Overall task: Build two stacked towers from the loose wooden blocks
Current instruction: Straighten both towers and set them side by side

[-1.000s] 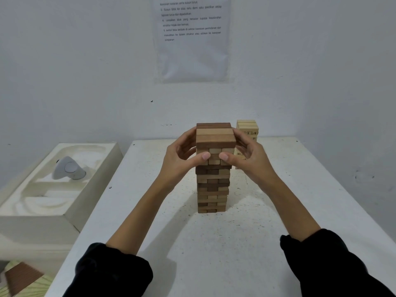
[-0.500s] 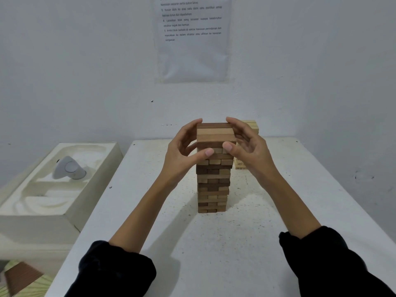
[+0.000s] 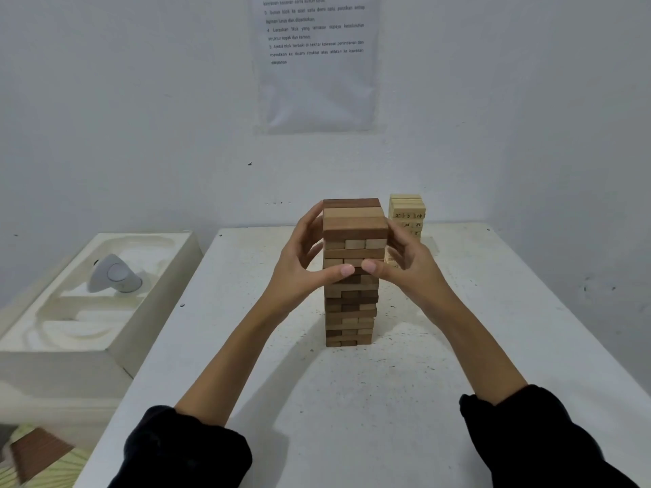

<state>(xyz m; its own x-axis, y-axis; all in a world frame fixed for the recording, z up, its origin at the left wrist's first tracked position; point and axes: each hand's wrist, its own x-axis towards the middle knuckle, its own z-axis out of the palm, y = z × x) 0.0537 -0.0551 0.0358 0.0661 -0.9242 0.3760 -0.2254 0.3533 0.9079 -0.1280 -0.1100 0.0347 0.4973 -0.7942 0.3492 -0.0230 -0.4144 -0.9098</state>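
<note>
two towers stand on the speckled white table [image 3: 352,417]. the brown tower [image 3: 350,311], at the middle, is a square column of smooth oblong blocks in mixed dark and light wood, its layers crossed and some block ends a little uneven; three long blocks form its top. the pale tower [image 3: 408,209], just behind it to the right and partly hidden, is of light wood with printed numbers on its block ends. two hands meet at the brown tower's upper part: the left hand [image 3: 299,265] grips its left side with curled fingers, the right hand [image 3: 408,269] grips its right side the same way, and both thumbs [image 3: 338,272] press the near face, their tips almost touching. half a second ago the fingers reached up over the top edge and the thumbs sat higher and further apart; now both hands are lower and more of the pale tower shows. two black sleeves [image 3: 183,449] cover the forearms. left of the table sits one moulded white foam tray [image 3: 53,368] holding one rounded grey device [image 3: 114,274]. one printed sheet [image 3: 317,82] hangs on the far wall.
</note>
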